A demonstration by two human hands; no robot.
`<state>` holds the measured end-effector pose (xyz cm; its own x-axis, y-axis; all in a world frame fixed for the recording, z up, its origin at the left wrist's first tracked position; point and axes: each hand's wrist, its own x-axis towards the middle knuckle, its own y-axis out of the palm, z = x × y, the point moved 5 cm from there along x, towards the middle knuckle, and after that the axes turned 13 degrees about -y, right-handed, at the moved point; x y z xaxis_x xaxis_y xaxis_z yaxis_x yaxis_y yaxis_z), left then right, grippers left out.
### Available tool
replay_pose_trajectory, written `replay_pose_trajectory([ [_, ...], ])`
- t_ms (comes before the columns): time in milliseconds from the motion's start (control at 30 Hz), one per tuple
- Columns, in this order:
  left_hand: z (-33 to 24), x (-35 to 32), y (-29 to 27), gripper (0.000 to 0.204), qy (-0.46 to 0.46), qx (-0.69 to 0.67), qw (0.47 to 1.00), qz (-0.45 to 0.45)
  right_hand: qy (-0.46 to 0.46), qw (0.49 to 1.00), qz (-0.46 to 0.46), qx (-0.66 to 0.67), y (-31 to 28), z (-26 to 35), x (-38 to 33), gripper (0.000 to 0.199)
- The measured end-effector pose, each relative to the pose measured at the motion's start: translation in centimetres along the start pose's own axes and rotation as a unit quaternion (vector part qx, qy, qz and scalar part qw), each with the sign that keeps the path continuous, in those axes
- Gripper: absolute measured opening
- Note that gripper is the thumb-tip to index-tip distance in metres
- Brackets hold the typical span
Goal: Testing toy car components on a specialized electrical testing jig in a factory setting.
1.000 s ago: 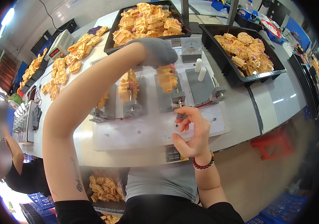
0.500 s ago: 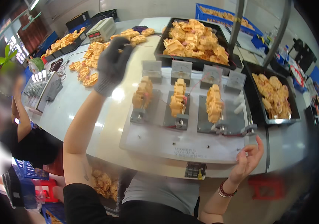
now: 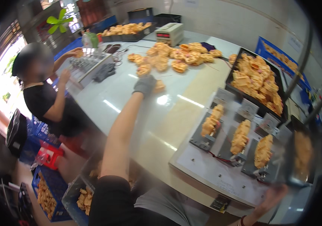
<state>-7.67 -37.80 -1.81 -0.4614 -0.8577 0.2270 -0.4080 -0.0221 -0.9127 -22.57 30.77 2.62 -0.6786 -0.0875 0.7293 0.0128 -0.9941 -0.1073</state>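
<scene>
My left hand [image 3: 145, 85], in a grey knit glove, reaches far across the table beside an orange-yellow plastic part [image 3: 159, 87]. Its fingers are blurred and partly hidden, so whether they grip a part cannot be told. Just beyond lies a loose pile of similar parts [image 3: 180, 56]. My bare right hand [image 3: 271, 199] is at the near right edge of a white test board [image 3: 206, 171], blurred, fingers stretched out, with nothing visible in it. On the board, orange-yellow parts [image 3: 240, 137] sit upright in grey fixtures [image 3: 203, 140], with small clear-faced meters [image 3: 248, 109] behind them.
A black tray [image 3: 228, 81] heaped with parts stands behind the board; another tray [image 3: 293, 165] is at its right. A power supply [image 3: 170, 33] stands at the back. Another person [image 3: 42, 101] works at the left by a second fixture [image 3: 93, 64]. Crates [image 3: 53, 199] of parts stand below.
The view has swung left. My gloved left hand has moved outward and left, away from the board, to the loose parts. My right hand remains near the board's right corner, its fingers straighter.
</scene>
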Motion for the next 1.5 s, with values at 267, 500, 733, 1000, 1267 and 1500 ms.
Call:
replay_pose_trajectory([
  [267,0.9,-2.1,1.3,0.068,-0.132,-0.172,0.947,0.236,-0.013,0.998,-0.055,-0.035,-3.5,-0.5,-1.5,0.043],
  [500,-0.9,-4.3,0.6,0.06,-0.209,-0.251,0.892,0.314,0.04,0.995,-0.023,0.092,-2.1,-0.3,-0.9,0.05],
  [733,-22.3,-10.0,-11.8,0.042,0.091,-0.618,0.523,0.58,0.029,0.989,-0.073,0.125,-2.1,0.8,-0.9,0.042],
  [1000,-48.3,-25.4,-9.8,0.038,0.346,-0.255,0.744,0.511,0.018,0.993,-0.036,0.108,-2.1,1.5,-0.8,0.042],
  [1267,-54.7,-30.2,-2.8,0.027,0.214,-0.036,0.769,0.602,-0.006,0.993,-0.04,0.107,-1.9,1.6,-0.4,0.038],
  [1500,-54.4,-34.0,-2.3,0.032,0.42,0.177,0.791,0.407,-0.002,0.996,-0.021,0.088,-1.6,1.9,-0.3,0.041],
])
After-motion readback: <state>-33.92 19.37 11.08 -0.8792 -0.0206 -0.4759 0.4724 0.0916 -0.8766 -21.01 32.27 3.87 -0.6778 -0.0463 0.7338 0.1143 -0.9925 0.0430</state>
